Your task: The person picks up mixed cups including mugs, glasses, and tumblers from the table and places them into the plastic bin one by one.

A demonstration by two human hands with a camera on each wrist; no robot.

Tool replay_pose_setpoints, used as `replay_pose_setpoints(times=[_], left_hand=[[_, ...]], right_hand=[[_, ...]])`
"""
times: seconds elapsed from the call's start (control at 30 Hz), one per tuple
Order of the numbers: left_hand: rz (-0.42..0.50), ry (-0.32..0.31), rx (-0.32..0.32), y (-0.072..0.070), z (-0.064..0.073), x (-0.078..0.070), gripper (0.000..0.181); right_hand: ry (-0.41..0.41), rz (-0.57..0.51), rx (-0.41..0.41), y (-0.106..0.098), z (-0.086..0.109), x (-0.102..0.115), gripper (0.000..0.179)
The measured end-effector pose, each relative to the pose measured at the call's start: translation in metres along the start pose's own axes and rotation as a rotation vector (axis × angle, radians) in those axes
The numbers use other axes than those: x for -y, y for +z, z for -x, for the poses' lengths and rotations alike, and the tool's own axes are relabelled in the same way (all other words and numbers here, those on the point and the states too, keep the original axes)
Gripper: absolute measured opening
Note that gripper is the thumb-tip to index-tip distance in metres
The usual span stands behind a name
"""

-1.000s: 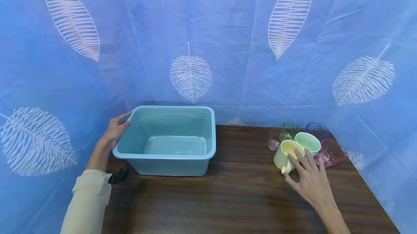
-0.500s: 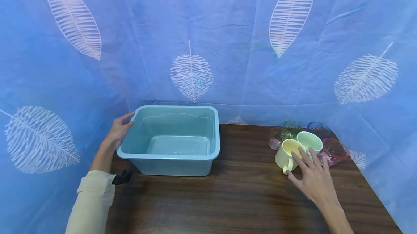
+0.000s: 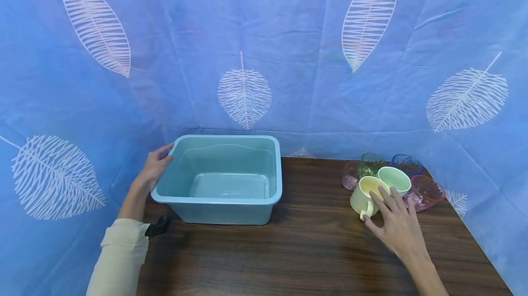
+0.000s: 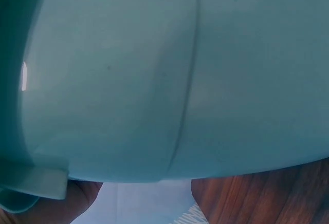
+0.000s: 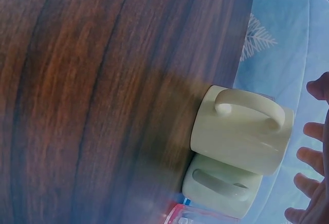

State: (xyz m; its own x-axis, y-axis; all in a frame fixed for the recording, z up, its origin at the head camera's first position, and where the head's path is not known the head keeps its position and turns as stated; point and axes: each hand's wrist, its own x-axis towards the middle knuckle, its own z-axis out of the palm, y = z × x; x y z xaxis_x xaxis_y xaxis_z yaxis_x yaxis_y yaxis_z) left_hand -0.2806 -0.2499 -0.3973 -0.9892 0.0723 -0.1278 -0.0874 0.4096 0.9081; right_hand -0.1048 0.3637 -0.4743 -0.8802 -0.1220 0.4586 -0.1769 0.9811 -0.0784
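Observation:
A light-blue plastic basin (image 3: 224, 200) stands on the left of the table. My left hand (image 3: 153, 168) holds it at its left rim, with thumb and index finger at the edge. In the left wrist view the basin's wall (image 4: 128, 80) fills most of the picture, and part of the hand (image 4: 77, 201) shows below the rim. On the right, my right hand (image 3: 398, 234) spreads its fingers over a pale yellow mug (image 3: 360, 200) and a pale green mug (image 3: 393, 178). The right wrist view has these fingertips (image 5: 311, 158) apart from the yellow mug (image 5: 239, 131), above its mouth.
Behind and beside the mugs stand clear coloured cups: a pink one (image 3: 350, 179), a green one (image 3: 372, 162), a blue one (image 3: 407, 164) and a red one (image 3: 429, 190). A blue curtain (image 3: 305, 80) with leaf prints borders the brown wooden table (image 3: 264, 259).
The basin has shifted slightly to the right together with my left hand. My right hand stays spread over the mugs, with its thumb a little farther right.

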Motion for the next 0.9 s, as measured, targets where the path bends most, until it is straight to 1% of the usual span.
replay_pose_setpoints(times=[0.23,0.5,0.7,0.9], left_hand=[[-0.002,-0.003,-0.002,0.002,0.004,-0.001,0.054],[0.011,-0.001,0.002,0.004,0.005,-0.001,0.055],[0.008,-0.005,-0.012,0.009,0.004,-0.002,0.055],[0.000,-0.015,-0.014,0.012,0.003,-0.002,0.056]], right_hand=[[-0.007,-0.022,-0.029,0.004,0.000,0.001,0.069],[-0.002,-0.021,-0.030,0.006,0.001,0.003,0.067],[-0.006,-0.028,-0.044,0.007,0.001,0.003,0.063],[-0.003,-0.038,-0.035,0.008,0.001,0.005,0.061]])
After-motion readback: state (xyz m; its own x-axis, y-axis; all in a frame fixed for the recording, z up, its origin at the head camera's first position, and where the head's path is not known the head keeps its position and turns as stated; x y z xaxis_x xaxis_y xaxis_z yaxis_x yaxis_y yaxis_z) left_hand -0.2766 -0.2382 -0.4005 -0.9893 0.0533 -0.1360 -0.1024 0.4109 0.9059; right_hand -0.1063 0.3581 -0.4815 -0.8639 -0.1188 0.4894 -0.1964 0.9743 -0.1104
